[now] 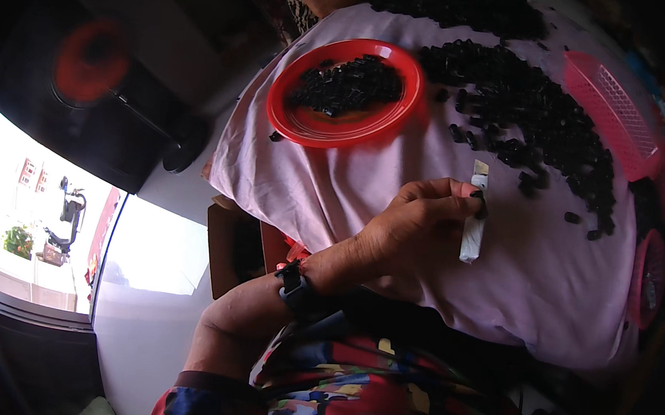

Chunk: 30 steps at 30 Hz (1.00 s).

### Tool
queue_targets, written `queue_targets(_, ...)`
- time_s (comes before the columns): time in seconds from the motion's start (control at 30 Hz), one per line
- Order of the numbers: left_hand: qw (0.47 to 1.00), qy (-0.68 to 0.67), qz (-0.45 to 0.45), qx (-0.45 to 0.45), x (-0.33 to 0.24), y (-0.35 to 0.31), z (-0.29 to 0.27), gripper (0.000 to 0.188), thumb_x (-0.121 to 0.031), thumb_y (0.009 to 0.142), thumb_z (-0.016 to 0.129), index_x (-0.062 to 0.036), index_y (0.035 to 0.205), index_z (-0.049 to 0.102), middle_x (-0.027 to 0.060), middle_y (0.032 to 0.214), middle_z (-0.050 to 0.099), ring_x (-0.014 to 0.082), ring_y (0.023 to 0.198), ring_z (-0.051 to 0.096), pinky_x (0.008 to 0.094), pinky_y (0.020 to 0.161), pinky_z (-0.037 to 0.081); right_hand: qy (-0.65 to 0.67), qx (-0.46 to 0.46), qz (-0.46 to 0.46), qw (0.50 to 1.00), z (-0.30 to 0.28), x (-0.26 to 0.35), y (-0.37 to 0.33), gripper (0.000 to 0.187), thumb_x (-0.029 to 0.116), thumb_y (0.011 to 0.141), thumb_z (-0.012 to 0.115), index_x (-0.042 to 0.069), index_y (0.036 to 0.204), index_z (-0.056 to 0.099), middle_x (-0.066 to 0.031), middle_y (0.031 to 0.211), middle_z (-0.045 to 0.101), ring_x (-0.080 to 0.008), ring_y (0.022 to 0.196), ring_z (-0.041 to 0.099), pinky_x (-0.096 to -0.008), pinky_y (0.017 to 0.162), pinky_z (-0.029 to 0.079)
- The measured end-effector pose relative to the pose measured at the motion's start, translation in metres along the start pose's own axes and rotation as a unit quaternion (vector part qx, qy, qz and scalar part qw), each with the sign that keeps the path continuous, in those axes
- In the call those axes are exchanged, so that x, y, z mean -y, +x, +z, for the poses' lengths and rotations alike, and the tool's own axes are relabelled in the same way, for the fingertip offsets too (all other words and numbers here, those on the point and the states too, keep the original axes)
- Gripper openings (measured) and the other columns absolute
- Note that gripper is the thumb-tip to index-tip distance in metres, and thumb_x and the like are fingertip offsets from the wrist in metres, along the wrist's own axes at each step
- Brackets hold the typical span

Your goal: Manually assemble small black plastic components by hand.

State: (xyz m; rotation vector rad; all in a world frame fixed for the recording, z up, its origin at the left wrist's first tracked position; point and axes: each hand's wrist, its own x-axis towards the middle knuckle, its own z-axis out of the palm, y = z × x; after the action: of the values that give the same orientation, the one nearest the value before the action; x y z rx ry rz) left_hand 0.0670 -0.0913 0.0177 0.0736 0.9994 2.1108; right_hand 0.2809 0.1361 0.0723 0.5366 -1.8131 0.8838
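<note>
My left hand, with a dark watch on its wrist, reaches in from the lower left over the pink cloth. Its thumb and forefinger are pinched together on a small black piece. Right by the fingertips stands a white-wrapped stick with a flat, pale blade-like tip; whether the fingers also grip this stick I cannot tell. Past the hand lies a loose heap of small black pieces. A red plate holds more such pieces to the upper left. My right hand does not show.
The pink cloth spreads over the work surface. A pink openwork basket is at the right, above a round pink container. Further black pieces lie at the far edge. Below the cloth's left side is an open cardboard box.
</note>
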Motion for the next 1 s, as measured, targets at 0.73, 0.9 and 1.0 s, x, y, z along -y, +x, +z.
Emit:
queue_targets(0.73,1.000,-0.011,-0.002,0.028,0.000,-0.002,0.001,0.018,-0.016,0.091,0.061,-0.0043,0.103,0.057,0.0033,0.092,0.060,0.0137,0.083,0.061,0.0319,0.079,0.050,-0.026,0.036,0.101,0.994,0.017,-0.009,-0.010,0.034,0.032,0.088,0.042,0.003,0.101,0.056,-0.0102,0.101,0.052,-0.0217,0.085,0.051,-0.0332,0.079,0.038)
queue_targets(0.9,0.999,0.039,0.003,-0.011,0.001,0.000,0.002,0.017,-0.016,0.091,0.061,-0.0044,0.103,0.057,0.0025,0.092,0.060,0.0129,0.083,0.061,0.0301,0.079,0.050,-0.028,0.044,0.122,0.991,0.022,-0.013,-0.011,0.034,0.030,0.088,0.042,0.002,0.101,0.056,-0.0112,0.101,0.052,-0.0222,0.086,0.051,-0.0334,0.080,0.038)
queue_targets(1.0,0.999,0.037,0.001,0.006,0.000,-0.002,0.003,0.016,-0.016,0.091,0.061,-0.0044,0.102,0.058,0.0024,0.091,0.061,0.0131,0.083,0.061,0.0302,0.079,0.050,-0.037,0.058,0.131,0.989,0.024,-0.015,-0.009,0.034,0.030,0.088,0.041,0.001,0.101,0.056,-0.0118,0.101,0.052,-0.0225,0.086,0.051,-0.0335,0.080,0.039)
